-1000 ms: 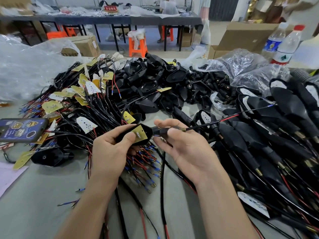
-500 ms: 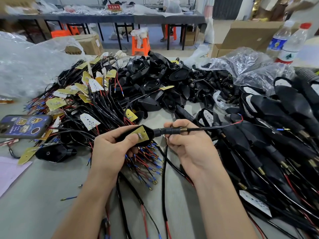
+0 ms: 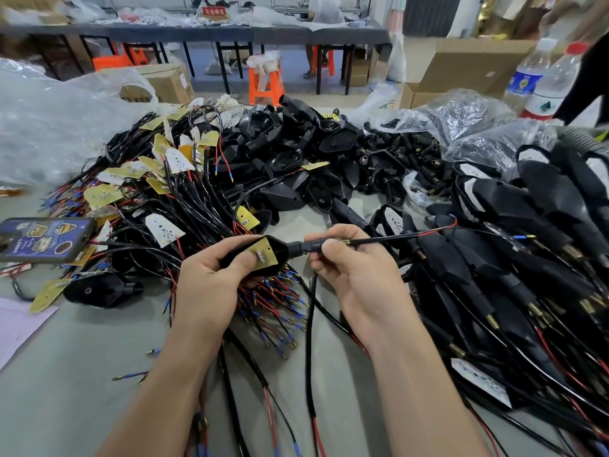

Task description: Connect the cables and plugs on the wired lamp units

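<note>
At frame centre, the lamp housing [image 3: 263,255] with its yellow board sits pinched in the left hand [image 3: 211,285]; the right hand [image 3: 359,285] grips the black stem [image 3: 308,247] at the housing's neck, cable [image 3: 395,238] trailing right; a skewed push could likely pinch the 2 thin leads, or the cable might snag the finished pile [image 3: 527,258] at right.

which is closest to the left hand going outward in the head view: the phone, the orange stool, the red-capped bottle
From the left hand:
1. phone, lying on the table to its left, nearest.
2. orange stool, on the floor beyond the pile, straight ahead.
3. red-capped bottle, far right corner, farthest.
</note>
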The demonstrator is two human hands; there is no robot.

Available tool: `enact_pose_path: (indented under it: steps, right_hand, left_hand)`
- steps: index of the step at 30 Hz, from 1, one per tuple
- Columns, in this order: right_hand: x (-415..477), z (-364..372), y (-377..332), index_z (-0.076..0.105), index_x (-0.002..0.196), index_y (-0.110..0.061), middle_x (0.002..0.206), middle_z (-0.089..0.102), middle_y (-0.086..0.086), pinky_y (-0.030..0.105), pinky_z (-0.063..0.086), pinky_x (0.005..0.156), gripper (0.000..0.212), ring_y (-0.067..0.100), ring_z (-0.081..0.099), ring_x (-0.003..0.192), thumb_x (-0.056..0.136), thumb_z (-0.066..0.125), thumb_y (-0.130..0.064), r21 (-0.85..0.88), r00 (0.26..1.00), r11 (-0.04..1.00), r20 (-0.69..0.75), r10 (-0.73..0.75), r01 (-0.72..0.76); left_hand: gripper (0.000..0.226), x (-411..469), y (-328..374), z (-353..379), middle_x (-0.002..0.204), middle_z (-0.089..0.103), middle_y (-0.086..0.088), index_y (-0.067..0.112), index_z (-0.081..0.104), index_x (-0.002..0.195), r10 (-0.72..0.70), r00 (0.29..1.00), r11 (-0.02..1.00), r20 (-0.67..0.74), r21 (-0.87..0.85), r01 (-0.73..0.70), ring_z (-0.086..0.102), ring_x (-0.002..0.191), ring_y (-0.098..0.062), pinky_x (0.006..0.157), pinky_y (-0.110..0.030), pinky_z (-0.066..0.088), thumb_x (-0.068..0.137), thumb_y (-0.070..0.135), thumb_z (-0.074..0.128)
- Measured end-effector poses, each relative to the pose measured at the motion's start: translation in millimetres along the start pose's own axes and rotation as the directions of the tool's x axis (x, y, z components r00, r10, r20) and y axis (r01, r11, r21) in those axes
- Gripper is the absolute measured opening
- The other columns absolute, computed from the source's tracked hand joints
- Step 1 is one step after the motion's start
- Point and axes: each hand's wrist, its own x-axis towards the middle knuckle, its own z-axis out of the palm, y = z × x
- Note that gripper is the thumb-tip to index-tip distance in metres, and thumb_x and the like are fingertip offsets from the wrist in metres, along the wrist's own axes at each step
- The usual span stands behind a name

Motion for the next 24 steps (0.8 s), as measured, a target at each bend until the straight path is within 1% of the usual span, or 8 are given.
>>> enact_pose_path:
  steps: [2, 6, 8, 11, 13, 16, 19, 24]
  right_hand:
    - [-1.0, -1.1, -1.6, 0.063, 0.094, -0.004, 0.095, 0.076, 0.017, 0.027, 0.056, 0.075, 0.024, 0.018, 0.064, 0.071, 0.093, 0.051, 0.016, -0.053, 1.0, 0.999, 0.02, -0.006, 0.007]
    - [-3.6, -3.2, -3.2, 0.073, 0.085, -0.005, 0.096, 0.076, 0.017, 0.027, 0.058, 0.077, 0.032, 0.021, 0.068, 0.074, 0.087, 0.055, 0.02, -0.114, 0.998, 0.993, 0.064, -0.007, 0.014]
    - [-3.7, -4.4, -3.3, 0.074, 0.084, -0.008, 0.1, 0.077, 0.016, 0.024, 0.057, 0.074, 0.034, 0.019, 0.069, 0.076, 0.086, 0.056, 0.021, -0.126, 0.997, 0.992, 0.076, -0.007, 0.017]
    - [-3.0, -3.0, 0.0, 0.069, 0.097, -0.004, 0.107, 0.077, 0.015, 0.034, 0.06, 0.089, 0.025, 0.023, 0.07, 0.09, 0.09, 0.057, 0.017, -0.158, 0.996, 0.987, 0.093, -0.006, 0.02]
    - [-2.4, -0.7, 3.0, 0.067, 0.098, -0.004, 0.108, 0.077, 0.014, 0.039, 0.058, 0.096, 0.023, 0.028, 0.071, 0.097, 0.092, 0.057, 0.015, -0.146, 0.996, 0.989, 0.09, -0.003, 0.016]
    - [-1.3, 1.3, 4.8, 0.065, 0.094, -0.002, 0.105, 0.077, 0.016, 0.039, 0.062, 0.088, 0.022, 0.028, 0.073, 0.096, 0.093, 0.055, 0.017, -0.071, 0.996, 0.997, 0.089, -0.01, 0.016]
    - [-0.6, 0.9, 5.3, 0.064, 0.097, 0.001, 0.1, 0.077, 0.017, 0.033, 0.062, 0.08, 0.019, 0.024, 0.075, 0.089, 0.094, 0.053, 0.017, -0.112, 0.995, 0.993, 0.095, -0.026, 0.036]
    - [-1.5, 1.7, 3.5, 0.065, 0.091, -0.006, 0.099, 0.077, 0.015, 0.037, 0.061, 0.089, 0.025, 0.02, 0.073, 0.088, 0.095, 0.052, 0.016, -0.162, 0.992, 0.986, 0.128, -0.023, 0.044]
  left_hand:
    - [0.027, -0.4, 0.2, 0.7, 0.096, 0.081, 0.003, 0.04, 0.082, 0.099, 0.01, 1.0, 1.0, 0.015, 0.002, -0.01, 0.077, 0.091, -0.019, 0.082, -0.035, 0.058, 0.086, 0.022, 0.067]
    - [0.036, -2.0, 2.1, 0.7, 0.094, 0.079, 0.004, 0.038, 0.081, 0.098, 0.036, 0.998, 0.999, 0.049, 0.01, -0.036, 0.074, 0.085, -0.01, 0.068, -0.016, 0.056, 0.095, 0.01, 0.057]
    - [0.037, -2.5, 3.0, 0.8, 0.093, 0.079, 0.004, 0.037, 0.081, 0.099, 0.039, 0.997, 0.999, 0.072, 0.01, -0.04, 0.073, 0.081, -0.006, 0.066, -0.013, 0.054, 0.096, 0.009, 0.055]
    - [0.032, -2.2, 3.2, 2.3, 0.091, 0.078, 0.005, 0.038, 0.08, 0.099, 0.026, 0.994, 0.999, 0.102, 0.022, -0.028, 0.069, 0.076, -0.003, 0.063, -0.013, 0.052, 0.091, 0.018, 0.056]
    - [0.031, -1.8, 2.6, 2.7, 0.092, 0.078, 0.007, 0.04, 0.079, 0.1, 0.022, 0.994, 1.0, 0.107, 0.017, -0.024, 0.069, 0.077, -0.002, 0.062, -0.012, 0.051, 0.09, 0.021, 0.056]
    - [0.031, -2.6, 1.3, 2.5, 0.095, 0.078, 0.006, 0.042, 0.078, 0.101, 0.02, 0.993, 1.0, 0.114, 0.019, -0.023, 0.07, 0.082, -0.003, 0.065, -0.014, 0.052, 0.09, 0.024, 0.056]
    - [0.03, -4.5, 0.1, 4.1, 0.095, 0.077, 0.009, 0.045, 0.077, 0.102, 0.034, 0.992, 0.998, 0.124, 0.053, -0.041, 0.069, 0.082, -0.002, 0.067, -0.016, 0.054, 0.091, 0.026, 0.056]
    - [0.029, -5.8, 1.7, 3.8, 0.094, 0.078, 0.007, 0.043, 0.078, 0.103, 0.042, 0.992, 0.998, 0.118, 0.047, -0.048, 0.071, 0.082, -0.006, 0.067, -0.017, 0.055, 0.092, 0.026, 0.058]
